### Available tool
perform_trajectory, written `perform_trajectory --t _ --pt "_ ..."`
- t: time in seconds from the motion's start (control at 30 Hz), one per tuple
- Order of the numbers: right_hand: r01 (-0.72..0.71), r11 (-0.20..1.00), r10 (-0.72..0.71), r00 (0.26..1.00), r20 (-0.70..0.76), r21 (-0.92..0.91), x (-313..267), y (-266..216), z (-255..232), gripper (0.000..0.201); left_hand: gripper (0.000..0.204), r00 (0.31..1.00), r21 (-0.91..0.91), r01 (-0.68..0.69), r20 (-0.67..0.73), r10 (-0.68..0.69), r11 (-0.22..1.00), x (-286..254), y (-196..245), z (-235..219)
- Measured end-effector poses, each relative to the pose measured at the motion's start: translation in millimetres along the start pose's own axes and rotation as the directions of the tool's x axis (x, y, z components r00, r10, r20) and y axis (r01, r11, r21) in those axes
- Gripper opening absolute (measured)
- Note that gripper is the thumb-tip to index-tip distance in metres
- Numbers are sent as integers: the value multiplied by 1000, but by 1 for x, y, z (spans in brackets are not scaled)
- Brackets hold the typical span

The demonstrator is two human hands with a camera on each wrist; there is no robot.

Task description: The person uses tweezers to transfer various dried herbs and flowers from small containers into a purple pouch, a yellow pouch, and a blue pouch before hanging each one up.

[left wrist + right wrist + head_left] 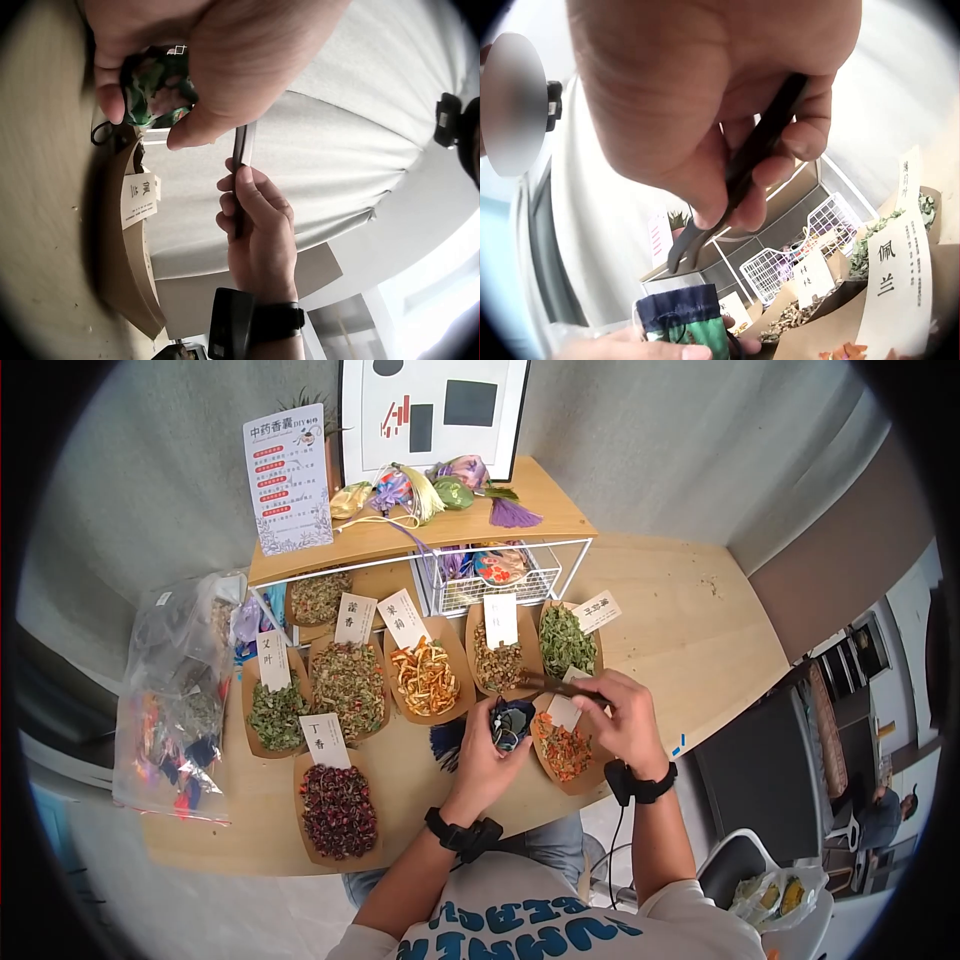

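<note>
1. The left hand (487, 755), just below the centre of the head view, has its fingers curled around a small dark pouch (512, 722) and holds it mouth up, clear of the table (690, 620).

2. The right hand (625, 720), just right of it, pinches a pair of dark tongs (555, 684) between thumb and fingers. In the right wrist view the tong tips (676, 261) hang just above the pouch's (681, 319) blue rim, apart from it.

3. To do this well, I judge that the pouch should stay still and upright with its mouth held wide. The tongs should come down straight over the opening and let go only once the tips are inside, so nothing scatters onto the table.

4. Eight brown paper trays of dried plants show in the head view. Four sit in a middle row, the orange peel tray (428, 678) among them. One stands behind under the shelf, one holds dark red buds (338, 812) at lower left, one holds orange-and-green bits (563, 750) under the right hand, and one holds green leaves (567, 640) at upper right.

5. Each tray carries a white label card, where I can see it.

6. One printed sign (288, 480) stands on the wooden shelf (545, 510) at upper centre, beside a cluster of finished pouches with tassels; their number is too hard to tell.

7. One wire basket (500, 575) sits under the shelf, and one clear plastic bag (175, 700) of bits lies at the left edge.
</note>
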State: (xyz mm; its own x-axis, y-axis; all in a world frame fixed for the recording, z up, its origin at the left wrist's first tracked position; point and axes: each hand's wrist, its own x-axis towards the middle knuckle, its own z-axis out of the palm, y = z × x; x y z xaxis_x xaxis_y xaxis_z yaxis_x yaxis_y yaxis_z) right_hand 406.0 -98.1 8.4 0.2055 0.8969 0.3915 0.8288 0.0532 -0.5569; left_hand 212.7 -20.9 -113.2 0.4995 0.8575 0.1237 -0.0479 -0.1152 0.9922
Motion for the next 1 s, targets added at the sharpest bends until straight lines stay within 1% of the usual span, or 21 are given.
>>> perform_trajectory --t 0.07,0.1,0.17,0.2,0.27,0.4,0.47,0.5,0.57,0.7,0.77,0.9,1.0 --pt "-92 963 79 995 -64 -252 7 8 9 16 67 999 9 14 44 -15 1000 -1 6 -2" --pt "-93 963 78 995 -67 -252 9 11 13 16 67 999 10 12 46 -13 1000 -1 3 -1" --pt "16 929 -15 1000 8 -370 14 15 21 16 66 997 -22 -22 76 23 1000 -1 -1 1" --pt "19 929 -18 1000 8 -369 16 15 24 16 66 997 -21 -23 74 25 999 0 -3 1" --pt "98 894 -40 989 139 -438 18 14 28 15 65 996 36 -62 73 59 997 -1 1 -1" --pt "121 869 -65 989 133 -480 22 19 33 14 66 996 15 -30 81 29 999 -1 3 -1" --pt "72 871 -73 997 18 -486 22 21 33 11 68 997 40 -42 65 40 998 0 2 -1" --pt "70 870 -70 997 19 -487 21 23 33 11 68 997 38 -40 66 38 998 -1 2 -1" --pt "-33 847 65 997 42 -531 18 27 33 11 70 999 56 2 41 -4 998 -2 4 -1" --pt "-27 861 75 994 76 -508 12 39 43 15 70 998 67 -35 47 32 997 -1 -3 1" --pt "-18 916 55 995 82 -401 12 34 46 18 70 998 44 -44 55 41 998 -1 -4 1" --pt "-24 915 62 995 80 -404 12 26 49 17 69 996 49 -55 67 52 997 -1 -1 -1" --pt "-15 907 55 995 83 -421 13 25 51 14 69 997 11 -21 77 20 1000 -1 0 -1"
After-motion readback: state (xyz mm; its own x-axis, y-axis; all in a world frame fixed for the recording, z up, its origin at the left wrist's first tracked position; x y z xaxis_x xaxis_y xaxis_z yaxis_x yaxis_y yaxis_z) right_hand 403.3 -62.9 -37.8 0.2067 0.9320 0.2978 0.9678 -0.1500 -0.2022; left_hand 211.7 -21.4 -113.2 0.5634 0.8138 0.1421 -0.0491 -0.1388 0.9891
